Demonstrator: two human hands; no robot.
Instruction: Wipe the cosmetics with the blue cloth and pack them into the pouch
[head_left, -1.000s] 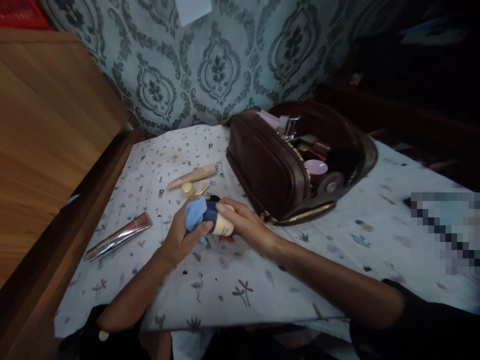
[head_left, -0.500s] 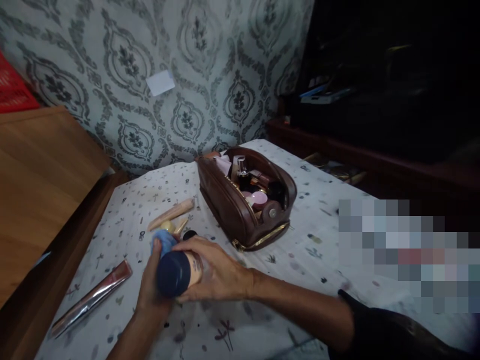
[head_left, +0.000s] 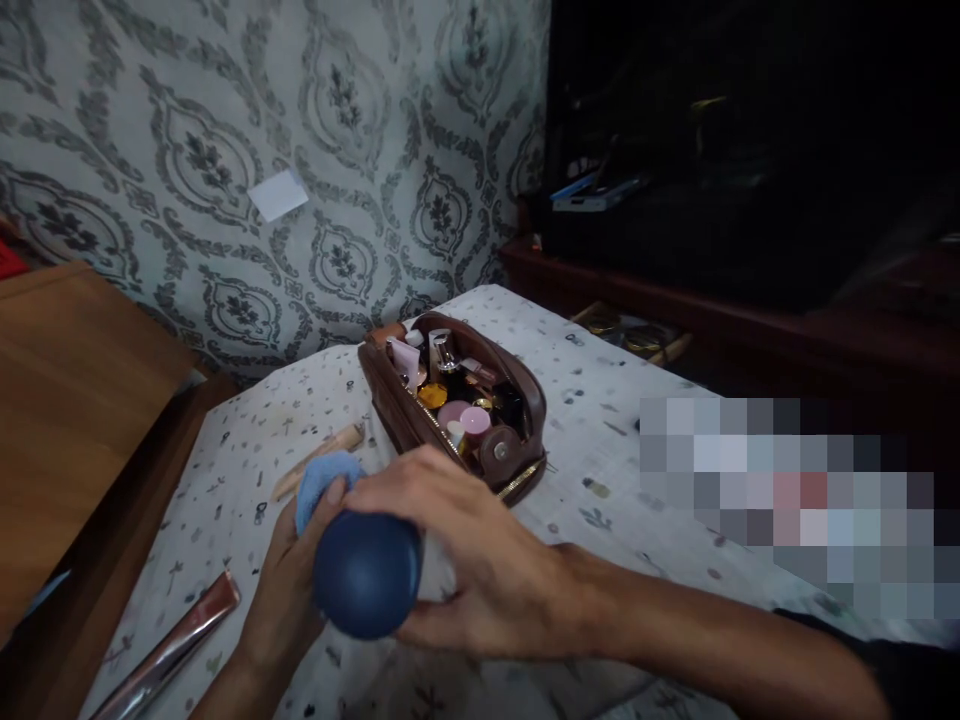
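Observation:
My right hand (head_left: 465,560) is wrapped round a small bottle, whose round dark blue cap (head_left: 367,575) points at the camera. My left hand (head_left: 289,590) grips a light blue cloth (head_left: 324,476) and presses it against the bottle just behind the cap. Both hands hover low over the patterned white tablecloth (head_left: 600,400). Most of the bottle's pale body is hidden by my fingers.
An open brown cosmetics pouch (head_left: 457,410) full of small jars and bottles lies behind my hands. A beige tube (head_left: 319,460) lies to its left, a metallic pink tube (head_left: 172,650) at lower left. A wooden cabinet (head_left: 67,400) stands left, a dark shelf (head_left: 712,300) right.
The bottle and both hands have come closer to the camera, the cap now facing it. The view has swung right, so the pouch sits further back and left.

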